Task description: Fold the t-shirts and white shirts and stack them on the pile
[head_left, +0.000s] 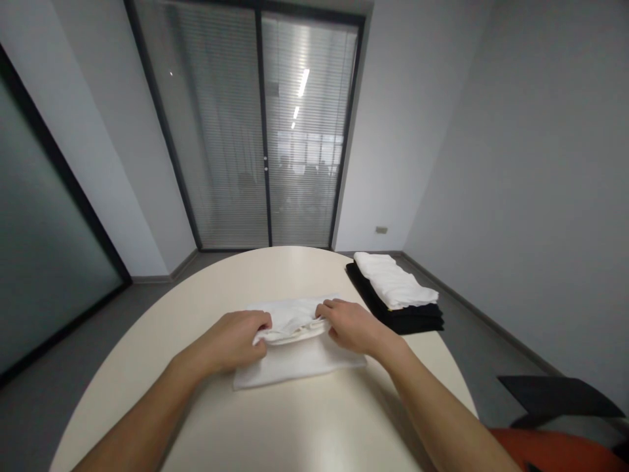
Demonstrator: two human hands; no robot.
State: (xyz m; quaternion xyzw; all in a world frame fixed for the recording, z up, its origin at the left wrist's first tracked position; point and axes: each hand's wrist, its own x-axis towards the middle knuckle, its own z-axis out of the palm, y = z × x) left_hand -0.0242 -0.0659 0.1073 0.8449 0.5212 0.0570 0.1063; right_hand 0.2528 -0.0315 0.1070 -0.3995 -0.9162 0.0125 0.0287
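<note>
A partly folded white garment [299, 360] lies on the round table in front of me; whether it is a shirt cannot be made out. My left hand [240, 337] pinches the left end of its raised edge between thumb and fingers. At the other end of that edge, my right hand [348, 324] grips the fabric the same way. The held edge forms a bunched fold across the middle, lifted a little above the flat near part of the cloth. The fingertips are partly hidden by the fabric.
To the right on the cream tabletop [289, 269] sits a pile of folded black clothes [413, 321] with a folded white piece of clothing [393, 282] on top. A chair with a black armrest [560, 396] and orange seat [560, 449] stands at the lower right.
</note>
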